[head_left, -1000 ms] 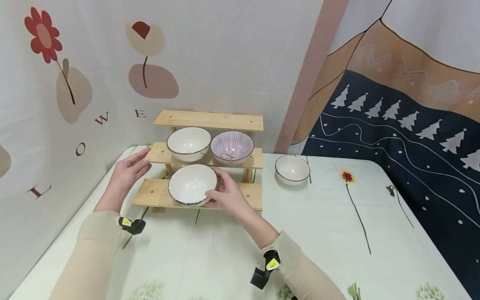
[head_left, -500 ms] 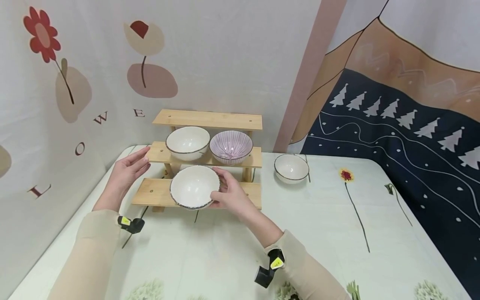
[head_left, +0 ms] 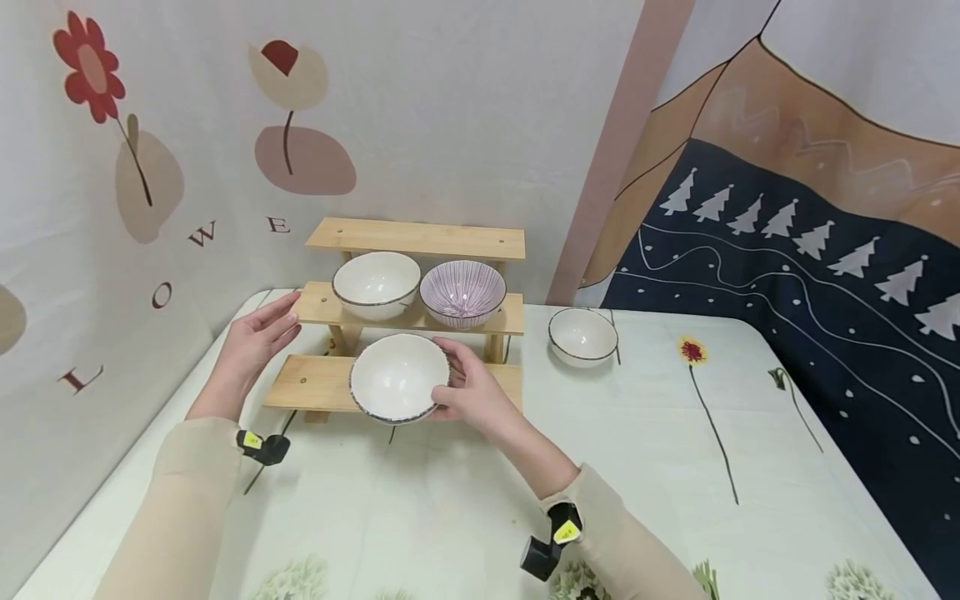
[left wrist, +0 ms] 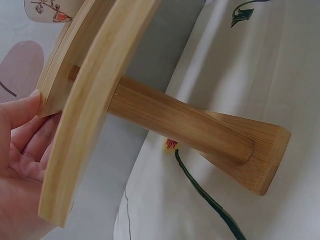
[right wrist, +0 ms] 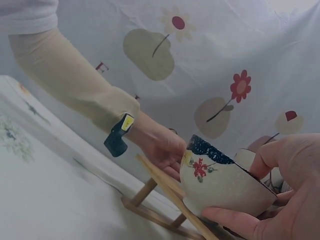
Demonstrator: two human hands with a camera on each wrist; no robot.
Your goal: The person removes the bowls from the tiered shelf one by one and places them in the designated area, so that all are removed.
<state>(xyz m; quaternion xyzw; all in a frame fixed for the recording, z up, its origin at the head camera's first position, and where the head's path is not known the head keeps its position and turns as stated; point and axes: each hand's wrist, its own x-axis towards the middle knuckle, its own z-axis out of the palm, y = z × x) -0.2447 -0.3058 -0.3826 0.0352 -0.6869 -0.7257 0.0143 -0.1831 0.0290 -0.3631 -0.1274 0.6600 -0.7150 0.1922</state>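
Note:
My right hand (head_left: 476,392) grips a white bowl (head_left: 400,379) with a dark speckled rim, thumb at the rim and fingers behind and under it. In the right wrist view this bowl (right wrist: 225,192) shows a painted red flower and a dark blue band. It is tilted, overlapping the lowest tier of a wooden three-tier rack (head_left: 307,383). My left hand (head_left: 251,346) has its fingers extended at the left end of the middle tier. In the left wrist view, a fingertip of the left hand (left wrist: 22,135) touches that board's end (left wrist: 52,95).
A white bowl (head_left: 377,287) and a purple-striped bowl (head_left: 462,294) stand side by side on the middle tier. Another small white bowl (head_left: 583,337) stands on the tablecloth (head_left: 645,467) right of the rack. Patterned cloth (head_left: 450,117) hangs close behind the rack.
My right hand has drawn the speckled-rim bowl slightly right and toward me, past the lowest tier's front edge in the head view. The left hand stays at the rack.

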